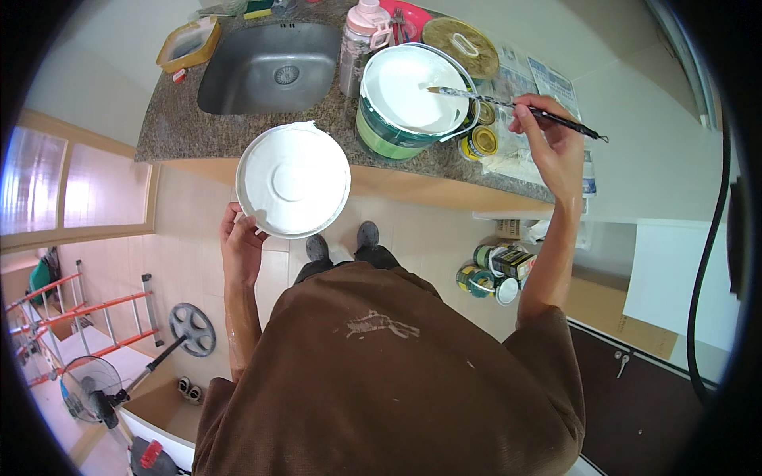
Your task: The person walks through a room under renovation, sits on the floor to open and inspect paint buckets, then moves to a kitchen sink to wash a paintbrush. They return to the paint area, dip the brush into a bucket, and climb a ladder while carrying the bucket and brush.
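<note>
My left hand point(242, 242) grips a round white bucket lid point(295, 181) by its lower left edge, holding it out in front of the counter. In my right hand point(549, 139) is a long, thin paintbrush point(508, 103) with a dark handle and white smears along its shaft. Its tip hangs over the white paint point(413, 83) in a green bucket point(397, 143); whether it touches the paint I cannot tell. The bucket stands on the speckled counter point(190, 139), its wire handle resting against the right side.
Left of the bucket are a pink-topped bottle point(367, 32) and a steel sink point(270, 67). Small yellow-rimmed tins point(480, 141), a round lid point(460, 47) and newspaper point(548, 79) lie to its right. Paint cans point(480, 282), an orange-railed ladder point(79, 313) and a fan point(91, 385) stand below.
</note>
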A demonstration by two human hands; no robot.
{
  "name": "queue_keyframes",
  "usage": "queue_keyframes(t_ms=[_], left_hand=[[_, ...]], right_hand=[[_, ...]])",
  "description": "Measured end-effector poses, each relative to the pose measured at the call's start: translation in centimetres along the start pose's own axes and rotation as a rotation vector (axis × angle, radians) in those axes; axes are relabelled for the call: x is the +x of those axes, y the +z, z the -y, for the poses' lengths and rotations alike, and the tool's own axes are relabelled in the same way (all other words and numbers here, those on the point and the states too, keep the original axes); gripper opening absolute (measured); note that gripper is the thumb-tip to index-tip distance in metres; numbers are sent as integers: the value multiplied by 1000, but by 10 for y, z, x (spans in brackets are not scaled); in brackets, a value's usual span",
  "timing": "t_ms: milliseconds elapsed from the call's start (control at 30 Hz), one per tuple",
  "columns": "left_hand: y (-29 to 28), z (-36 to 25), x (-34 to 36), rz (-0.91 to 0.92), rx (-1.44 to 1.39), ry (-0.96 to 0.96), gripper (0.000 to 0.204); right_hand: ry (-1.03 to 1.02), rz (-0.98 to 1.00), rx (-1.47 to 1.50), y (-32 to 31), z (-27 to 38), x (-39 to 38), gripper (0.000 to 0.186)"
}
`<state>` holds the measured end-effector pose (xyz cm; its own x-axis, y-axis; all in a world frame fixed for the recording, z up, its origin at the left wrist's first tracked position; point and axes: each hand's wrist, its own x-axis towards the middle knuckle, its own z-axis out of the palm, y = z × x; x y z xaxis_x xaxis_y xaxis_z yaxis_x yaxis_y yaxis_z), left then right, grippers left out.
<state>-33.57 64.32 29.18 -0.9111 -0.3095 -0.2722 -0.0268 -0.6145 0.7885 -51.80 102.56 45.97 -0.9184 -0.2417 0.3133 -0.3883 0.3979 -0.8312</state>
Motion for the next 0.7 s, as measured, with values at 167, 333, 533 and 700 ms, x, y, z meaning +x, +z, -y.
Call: queue_keyframes(t_ms=[167,333,533,700], left_hand=[[3,2,-6,-28,-6,16,20],[12,5,-17,-48,-40,39,21],[14,3,-22,-21,-57,61,21],[21,-2,-25,-1,-55,84,21]], right_hand=[[-6,56,-49,-2,-6,5,16],[48,84,9,-2,-13,7,15],[84,83,93,-2,-29,11,15],[98,77,218,2,-52,15,16]])
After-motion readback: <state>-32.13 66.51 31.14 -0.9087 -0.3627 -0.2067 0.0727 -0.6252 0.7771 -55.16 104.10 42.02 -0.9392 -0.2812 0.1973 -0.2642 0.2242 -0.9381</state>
